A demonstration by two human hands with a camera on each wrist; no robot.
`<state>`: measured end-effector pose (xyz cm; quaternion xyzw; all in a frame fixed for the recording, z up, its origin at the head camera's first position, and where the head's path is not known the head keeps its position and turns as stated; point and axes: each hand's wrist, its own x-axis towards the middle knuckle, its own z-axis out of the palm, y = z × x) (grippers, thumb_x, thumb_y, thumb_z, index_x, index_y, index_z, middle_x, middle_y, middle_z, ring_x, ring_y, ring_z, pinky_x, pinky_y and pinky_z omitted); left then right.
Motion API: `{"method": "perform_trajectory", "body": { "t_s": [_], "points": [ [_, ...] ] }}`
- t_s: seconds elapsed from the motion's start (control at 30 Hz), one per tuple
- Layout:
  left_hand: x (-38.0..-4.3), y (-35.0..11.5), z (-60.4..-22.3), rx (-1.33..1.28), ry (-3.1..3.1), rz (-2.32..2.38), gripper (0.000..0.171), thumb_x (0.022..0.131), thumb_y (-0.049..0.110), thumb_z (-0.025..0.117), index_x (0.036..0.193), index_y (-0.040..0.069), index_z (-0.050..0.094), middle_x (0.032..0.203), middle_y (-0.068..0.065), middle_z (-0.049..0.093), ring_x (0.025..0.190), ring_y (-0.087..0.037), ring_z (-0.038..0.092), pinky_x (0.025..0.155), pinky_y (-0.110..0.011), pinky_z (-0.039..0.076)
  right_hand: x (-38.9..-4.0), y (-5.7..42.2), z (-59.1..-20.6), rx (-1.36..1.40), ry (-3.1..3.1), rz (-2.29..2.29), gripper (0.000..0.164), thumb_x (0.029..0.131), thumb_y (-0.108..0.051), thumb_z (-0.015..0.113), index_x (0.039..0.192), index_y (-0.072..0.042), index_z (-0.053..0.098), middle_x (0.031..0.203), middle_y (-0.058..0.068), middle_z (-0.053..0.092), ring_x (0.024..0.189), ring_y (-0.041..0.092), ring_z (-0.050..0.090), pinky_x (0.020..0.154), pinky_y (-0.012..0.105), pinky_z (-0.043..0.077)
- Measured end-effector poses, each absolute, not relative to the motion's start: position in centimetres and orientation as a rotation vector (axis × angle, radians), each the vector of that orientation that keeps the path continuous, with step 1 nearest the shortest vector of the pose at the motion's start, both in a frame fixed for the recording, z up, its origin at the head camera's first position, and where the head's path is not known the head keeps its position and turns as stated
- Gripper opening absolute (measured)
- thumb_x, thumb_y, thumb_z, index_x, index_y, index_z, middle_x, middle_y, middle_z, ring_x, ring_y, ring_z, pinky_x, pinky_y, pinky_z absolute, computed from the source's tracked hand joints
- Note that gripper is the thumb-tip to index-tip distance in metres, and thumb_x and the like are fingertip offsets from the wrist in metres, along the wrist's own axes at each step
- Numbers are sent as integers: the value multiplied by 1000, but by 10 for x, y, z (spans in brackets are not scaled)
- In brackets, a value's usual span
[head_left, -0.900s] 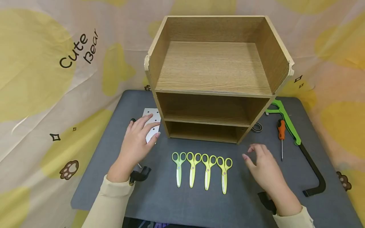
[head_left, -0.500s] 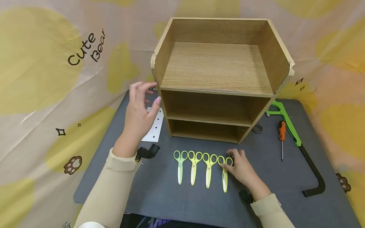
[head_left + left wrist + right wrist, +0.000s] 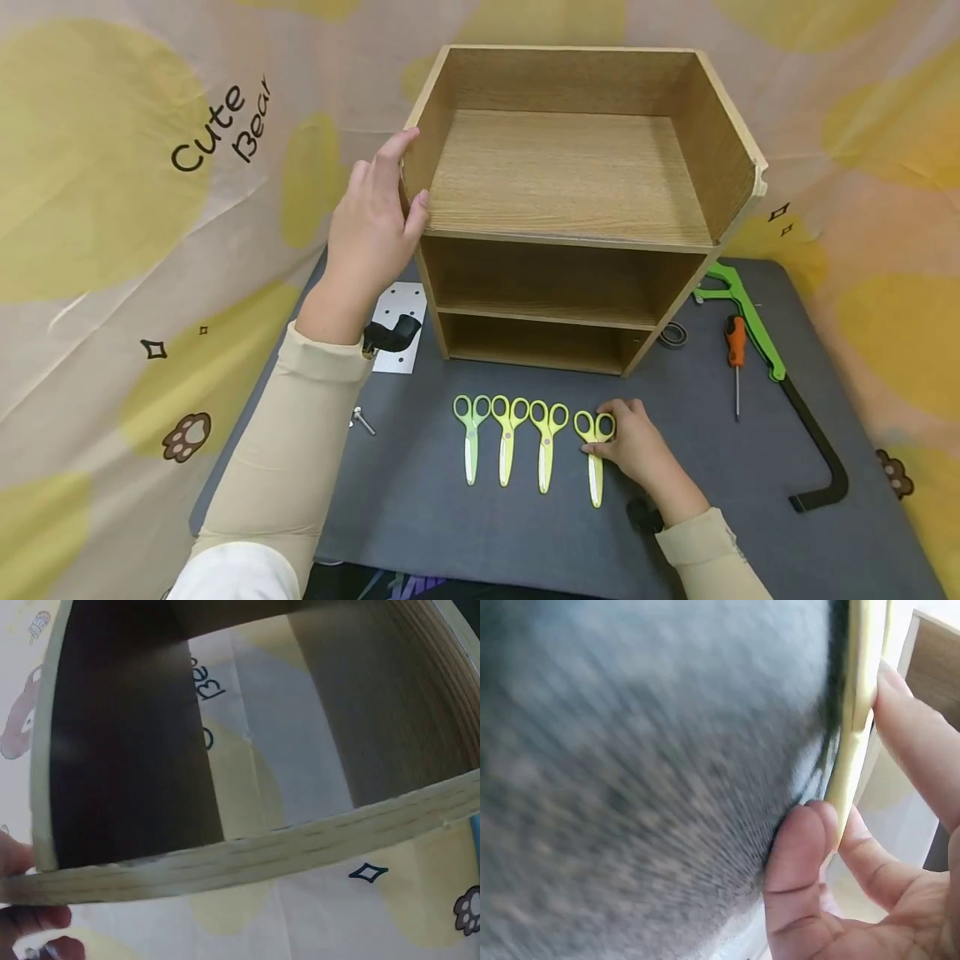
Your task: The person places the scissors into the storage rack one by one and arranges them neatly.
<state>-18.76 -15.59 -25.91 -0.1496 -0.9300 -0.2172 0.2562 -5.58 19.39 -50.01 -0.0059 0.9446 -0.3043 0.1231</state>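
Observation:
A three-level wooden shelf unit (image 3: pixel 562 175) stands at the back of the grey table. My left hand (image 3: pixel 375 233) grips its upper left side panel; in the left wrist view, fingers (image 3: pixel 41 921) appear on both sides of the panel's edge (image 3: pixel 262 851). Below the unit, several scissors lie in a row, blades toward me. My right hand (image 3: pixel 636 442) pinches the handle end of the rightmost yellow scissors (image 3: pixel 596 479). Up close in the right wrist view, the thumb and fingertips hold the yellow scissors (image 3: pixel 851 750) near the table surface. The green scissors (image 3: pixel 471 437) sit at the row's left end.
On the right lie an orange-handled screwdriver (image 3: pixel 736 350), a green and black saw-like tool (image 3: pixel 765 333) and a dark coiled ring (image 3: pixel 672 335). A white plate with holes (image 3: pixel 401 358) lies left of the shelf unit, and small metal screws (image 3: pixel 363 421) lie by the left forearm.
My left hand has risen from the white plate to the shelf unit's side panel. My right hand has moved left onto the rightmost scissors, which now lie slightly farther from their neighbour.

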Motion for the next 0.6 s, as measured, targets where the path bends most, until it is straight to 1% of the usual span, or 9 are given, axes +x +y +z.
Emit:
{"method": "perform_trajectory", "body": {
  "t_s": [0.07,0.1,0.2,0.3,0.4,0.5,0.6],
  "points": [
    [-190,-158,-261,-406,-2515,-597,57,106,22,52,158,25,29,95,-16,52,104,-37,50,70,-51,47,-58,196,-498,-13,2723,-916,60,77,-19,96,119,2,59,108,20,54,88,30,58,80,48,50],
    [-192,-158,-262,-410,-2513,-598,56,106,23,51,158,26,29,94,-16,51,103,-37,51,69,-51,47,-58,198,-497,-15,2711,-927,58,77,-18,96,117,1,58,103,17,56,85,28,57,77,46,49],
    [-195,-159,-264,-443,-2513,-586,56,106,24,51,157,26,27,93,-15,50,103,-36,52,68,-51,46,-58,206,-494,-14,2678,-972,52,79,-16,94,112,-3,56,88,6,56,78,23,54,70,40,44],
    [-196,-160,-264,-470,-2527,-573,57,106,24,51,157,26,25,96,-16,51,101,-35,52,68,-51,46,-57,213,-491,-25,2649,-1021,48,82,-15,92,111,-4,56,82,2,56,73,19,53,66,36,42],
    [-195,-162,-262,-484,-2555,-568,60,104,22,53,157,25,23,103,-19,53,95,-36,52,68,-52,48,-56,218,-487,-39,2611,-1050,43,88,-14,87,117,-1,59,82,1,56,72,18,52,64,34,41],
    [-195,-165,-260,-499,-2580,-559,65,103,22,56,157,25,21,118,-23,56,93,-37,52,69,-54,49,-55,221,-480,-70,2590,-1054,41,92,-16,83,124,1,63,83,2,56,72,18,51,63,33,40],
    [-195,-168,-260,-515,-2584,-554,67,102,23,59,157,26,20,134,-23,56,94,-39,54,72,-56,50,-52,222,-468,-113,2607,-1053,35,93,-16,82,121,1,69,82,1,56,73,19,51,61,32,40]
  ]
}}
